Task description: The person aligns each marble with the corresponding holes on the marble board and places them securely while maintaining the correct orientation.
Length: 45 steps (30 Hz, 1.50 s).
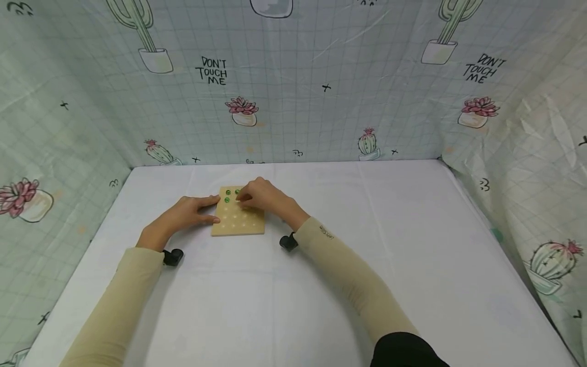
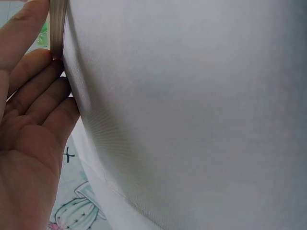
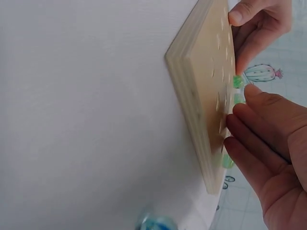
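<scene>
A square wooden board (image 1: 238, 228) with rows of round hollows lies on the table. Green glass marbles, one of them here (image 1: 228, 192), sit in hollows by its far left corner. My left hand (image 1: 187, 214) rests along the board's left side, thumb and fingers fairly straight against the edge. Over the board's far part, my right hand (image 1: 266, 198) has thumb and fingertips brought together; in the right wrist view they close on a green marble (image 3: 238, 98), partly hidden by the fingers. Another green marble (image 3: 228, 160) shows beyond the lower fingers.
A white cloth covers the table (image 1: 321, 285). Patterned curtains (image 1: 293, 92) hang behind it and at both sides. A blurred teal glassy thing (image 3: 156, 223) shows at the bottom of the right wrist view. Each wrist bears a small black camera (image 1: 172, 257).
</scene>
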Tool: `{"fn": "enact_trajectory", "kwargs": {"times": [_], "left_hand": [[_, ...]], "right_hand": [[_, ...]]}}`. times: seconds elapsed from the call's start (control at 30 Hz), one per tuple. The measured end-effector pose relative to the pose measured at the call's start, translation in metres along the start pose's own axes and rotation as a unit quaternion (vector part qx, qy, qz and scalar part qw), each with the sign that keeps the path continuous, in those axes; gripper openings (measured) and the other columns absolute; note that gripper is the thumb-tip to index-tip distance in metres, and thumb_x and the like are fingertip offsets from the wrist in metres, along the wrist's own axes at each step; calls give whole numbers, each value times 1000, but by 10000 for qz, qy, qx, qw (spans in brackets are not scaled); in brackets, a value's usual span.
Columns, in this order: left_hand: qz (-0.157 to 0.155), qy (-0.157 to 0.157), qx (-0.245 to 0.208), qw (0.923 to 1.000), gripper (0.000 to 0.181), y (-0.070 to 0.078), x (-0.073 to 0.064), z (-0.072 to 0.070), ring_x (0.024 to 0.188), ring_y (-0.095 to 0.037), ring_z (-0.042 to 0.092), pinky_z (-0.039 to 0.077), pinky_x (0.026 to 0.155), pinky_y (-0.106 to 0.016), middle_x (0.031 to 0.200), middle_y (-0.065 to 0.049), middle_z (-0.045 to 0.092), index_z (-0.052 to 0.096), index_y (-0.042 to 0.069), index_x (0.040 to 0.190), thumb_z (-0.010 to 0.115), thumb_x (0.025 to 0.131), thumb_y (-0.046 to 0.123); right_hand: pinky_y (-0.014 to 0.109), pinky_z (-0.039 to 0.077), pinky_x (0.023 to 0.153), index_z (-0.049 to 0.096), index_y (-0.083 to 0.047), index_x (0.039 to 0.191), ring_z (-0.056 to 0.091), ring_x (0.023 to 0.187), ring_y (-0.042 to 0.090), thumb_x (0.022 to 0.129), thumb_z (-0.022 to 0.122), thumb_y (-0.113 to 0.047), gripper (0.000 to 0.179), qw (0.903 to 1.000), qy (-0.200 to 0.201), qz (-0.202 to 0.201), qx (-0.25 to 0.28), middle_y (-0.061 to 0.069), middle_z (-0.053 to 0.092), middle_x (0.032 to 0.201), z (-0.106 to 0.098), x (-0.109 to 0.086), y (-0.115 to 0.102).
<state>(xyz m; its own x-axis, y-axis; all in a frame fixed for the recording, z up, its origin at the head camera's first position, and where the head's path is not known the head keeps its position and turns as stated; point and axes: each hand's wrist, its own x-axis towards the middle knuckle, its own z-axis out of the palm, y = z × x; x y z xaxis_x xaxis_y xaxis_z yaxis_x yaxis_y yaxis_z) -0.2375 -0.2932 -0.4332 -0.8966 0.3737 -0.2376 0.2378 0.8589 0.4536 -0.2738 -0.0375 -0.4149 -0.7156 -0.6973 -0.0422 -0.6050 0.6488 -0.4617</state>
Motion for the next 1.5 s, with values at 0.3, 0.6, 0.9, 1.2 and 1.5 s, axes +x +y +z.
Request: {"fn": "enact_trajectory", "kwargs": {"times": [0.3, 0.6, 0.9, 1.2, 1.5], "left_hand": [[-160, -77, 20, 9998, 91, 0, -1, -1, 148, -44, 29, 27, 119, -61, 160, -20, 33, 39, 10, 157, 75, 86, 54], [-249, -71, -13, 9997, 91, 3, -4, 0, 148, -45, 28, 26, 119, -61, 160, -21, 33, 39, 10, 157, 76, 86, 53], [-243, -100, -49, 9996, 92, 2, -3, -1, 149, -45, 26, 25, 119, -62, 161, -20, 32, 38, 11, 157, 75, 86, 55], [-260, -123, -57, 9996, 97, -5, 0, 5, 150, -44, 25, 25, 120, -62, 162, -18, 31, 37, 12, 158, 74, 83, 61], [-113, -57, -26, 9999, 95, -3, 2, 3, 150, -43, 26, 25, 120, -61, 162, -18, 32, 38, 13, 158, 74, 84, 60]], "right_hand": [[21, 54, 93, 76, -11, 123, 70, 108, 11, 99, 70, -22, 27, 9991, -175, -271, -289, 1, 75, 119, -16, -23, 11], [20, 55, 89, 77, -11, 121, 70, 104, 10, 98, 71, -18, 25, 9979, -286, -500, -310, 1, 76, 117, -39, -42, 42], [23, 55, 90, 79, -8, 115, 70, 102, 12, 96, 72, -11, 20, 9966, -280, -678, -385, 2, 76, 115, -53, -51, 73], [21, 54, 93, 78, -9, 117, 70, 106, 12, 94, 74, -9, 24, 9953, -711, -535, -391, 1, 76, 115, -48, -44, 92], [23, 55, 92, 79, -8, 115, 69, 104, 12, 91, 78, -10, 24, 9915, -985, -708, -473, 2, 76, 114, -47, -37, 92]]}}
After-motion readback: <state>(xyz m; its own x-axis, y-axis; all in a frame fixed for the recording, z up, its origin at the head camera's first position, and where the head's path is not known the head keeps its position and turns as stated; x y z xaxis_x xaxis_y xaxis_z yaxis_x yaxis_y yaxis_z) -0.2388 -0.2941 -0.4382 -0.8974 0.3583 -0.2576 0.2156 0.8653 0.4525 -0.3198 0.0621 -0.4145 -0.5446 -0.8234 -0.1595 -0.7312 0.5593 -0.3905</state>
